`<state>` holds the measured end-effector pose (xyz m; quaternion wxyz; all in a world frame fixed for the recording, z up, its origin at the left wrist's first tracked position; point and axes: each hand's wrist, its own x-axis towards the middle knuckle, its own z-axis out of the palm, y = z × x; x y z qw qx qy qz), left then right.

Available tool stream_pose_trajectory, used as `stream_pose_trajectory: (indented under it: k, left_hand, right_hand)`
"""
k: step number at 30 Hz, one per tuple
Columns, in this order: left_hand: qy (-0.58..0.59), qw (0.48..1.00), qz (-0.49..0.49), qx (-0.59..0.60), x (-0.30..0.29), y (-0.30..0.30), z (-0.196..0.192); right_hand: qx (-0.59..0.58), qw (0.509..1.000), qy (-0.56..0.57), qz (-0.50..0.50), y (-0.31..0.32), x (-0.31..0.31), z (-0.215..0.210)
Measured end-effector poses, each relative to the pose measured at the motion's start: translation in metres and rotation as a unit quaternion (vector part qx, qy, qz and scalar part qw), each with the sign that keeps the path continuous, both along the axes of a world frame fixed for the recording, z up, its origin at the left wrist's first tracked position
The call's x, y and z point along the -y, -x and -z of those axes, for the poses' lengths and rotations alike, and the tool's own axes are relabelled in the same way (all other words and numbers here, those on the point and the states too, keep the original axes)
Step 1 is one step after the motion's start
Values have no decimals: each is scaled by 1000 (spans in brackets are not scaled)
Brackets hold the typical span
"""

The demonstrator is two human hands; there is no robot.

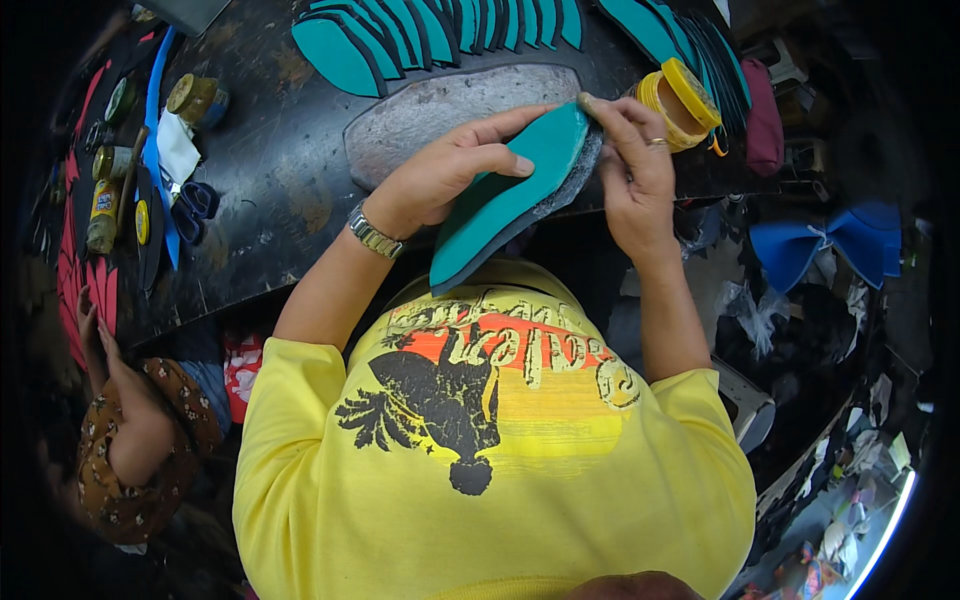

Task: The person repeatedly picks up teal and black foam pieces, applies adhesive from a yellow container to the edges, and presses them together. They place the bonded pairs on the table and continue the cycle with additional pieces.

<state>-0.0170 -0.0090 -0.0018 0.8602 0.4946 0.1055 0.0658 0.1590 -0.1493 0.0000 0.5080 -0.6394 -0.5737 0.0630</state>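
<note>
Over the near edge of the bench (260, 230), head view: left hand (432, 172) has its grip around the teal sole (490, 215); right hand (642, 180) pinches its far tip. Grey slab (425, 120) lies beyond, open yellow jar (655, 98) at right.

One held insole (508, 198), one slab (435, 112)

Insole (505, 205) is teal over dark grey; jar (655, 97) yellow; tabletop (255, 165) black; T-shirt (530, 435) yellow with black-and-orange print.
</note>
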Motion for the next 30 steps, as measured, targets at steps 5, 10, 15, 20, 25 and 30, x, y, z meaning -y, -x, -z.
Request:
stream_pose_trajectory:
  k: [5, 10, 15, 20, 25, 30]
  left_hand:
    - [22, 1000, 3, 3, -1, -1, 2]
    - [56, 998, -13, -12, -6, -2, 4]
    - [42, 999, -24, 0, -5, -2, 5]
    - [52, 998, -13, 11, -1, -3, 1]
    - [38, 999, -7, 18, 3, -4, -9]
    - [2, 1000, -27, 5, 3, -5, -14]
  right_hand:
    - [-42, 995, 45, -74, -1, 1, 17]
    - [-181, 959, 72, -204, 9, 18, 26]
    - [-250, 913, 70, -314, 4, 24, 28]
    - [-303, 926, 57, -219, -3, 17, 21]
    - [-305, 937, 86, -147, -2, 8, 21]
    - [26, 998, 44, 44, -18, 16, 4]
